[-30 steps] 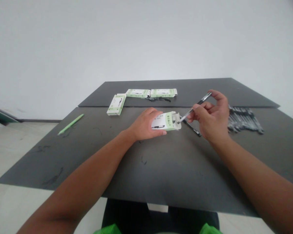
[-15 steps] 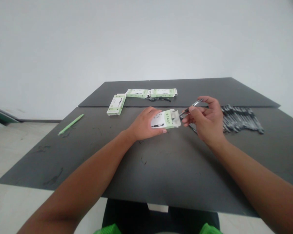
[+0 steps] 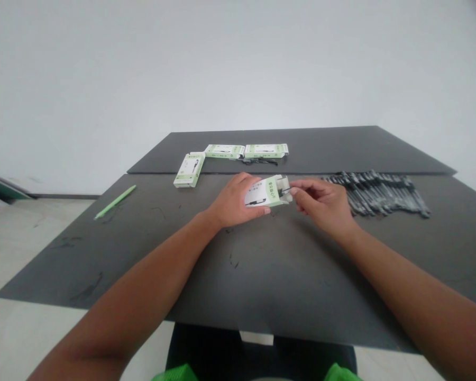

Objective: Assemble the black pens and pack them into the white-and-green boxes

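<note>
My left hand (image 3: 239,203) is wrapped round a white and green pen box (image 3: 266,192), its open flap end facing right. At that opening, my right hand (image 3: 321,203) pinches the end of a black pen (image 3: 286,189), most of which is inside the box or behind the flaps. To the right of my right hand lies a row of several clear and black pens (image 3: 384,194), side by side on the dark table (image 3: 277,275).
Three similar boxes lie farther back: a left box (image 3: 189,170), a middle box (image 3: 224,151) and a right box (image 3: 266,151). Loose black pens (image 3: 259,161) lie in front of them. A green pen (image 3: 116,201) lies at the left. A seam crosses the table.
My right hand has moved left and turned toward the box, bringing the pen from a tilt outside into the opening. My left hand and the box have stayed nearly still.
</note>
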Motion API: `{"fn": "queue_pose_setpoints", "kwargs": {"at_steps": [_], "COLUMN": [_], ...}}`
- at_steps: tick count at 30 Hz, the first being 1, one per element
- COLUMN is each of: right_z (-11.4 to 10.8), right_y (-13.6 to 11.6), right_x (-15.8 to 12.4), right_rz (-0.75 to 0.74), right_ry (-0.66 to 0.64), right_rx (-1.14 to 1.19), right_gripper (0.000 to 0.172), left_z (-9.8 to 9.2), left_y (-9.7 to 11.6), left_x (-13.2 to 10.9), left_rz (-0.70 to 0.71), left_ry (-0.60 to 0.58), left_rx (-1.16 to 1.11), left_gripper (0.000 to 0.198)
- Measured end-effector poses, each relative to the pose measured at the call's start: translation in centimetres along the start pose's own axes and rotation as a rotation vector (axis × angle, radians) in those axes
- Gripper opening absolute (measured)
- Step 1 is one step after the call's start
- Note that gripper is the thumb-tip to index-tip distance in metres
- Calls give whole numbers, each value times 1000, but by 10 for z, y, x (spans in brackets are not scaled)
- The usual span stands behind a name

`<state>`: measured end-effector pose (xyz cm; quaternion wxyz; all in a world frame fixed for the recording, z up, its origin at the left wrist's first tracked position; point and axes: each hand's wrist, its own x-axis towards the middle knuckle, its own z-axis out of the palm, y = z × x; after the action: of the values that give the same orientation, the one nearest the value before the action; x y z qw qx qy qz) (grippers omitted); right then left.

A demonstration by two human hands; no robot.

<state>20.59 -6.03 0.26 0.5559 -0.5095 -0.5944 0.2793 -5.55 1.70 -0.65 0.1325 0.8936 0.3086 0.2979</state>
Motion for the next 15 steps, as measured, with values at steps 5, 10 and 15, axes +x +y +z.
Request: {"fn": "queue_pose_setpoints", "kwargs": {"at_steps": [5,10,15], "right_z": [-1,-1,-2], "right_y": [-2,4,3], "right_x": [0,0,3], "right_rz": [3,25,-111], "right_ry": [-12,-15,-156], "right_rx": [0,-1,-92], "right_gripper": [23,24,17], "left_z": [1,0,1], "left_y": [-1,1,0], "left_x": [0,0,-1], "left_rz": [-2,-8,1], "left_ry": [3,1,2], "left_rx": [-6,-8,2], "left_gripper": [82,80,83]}}
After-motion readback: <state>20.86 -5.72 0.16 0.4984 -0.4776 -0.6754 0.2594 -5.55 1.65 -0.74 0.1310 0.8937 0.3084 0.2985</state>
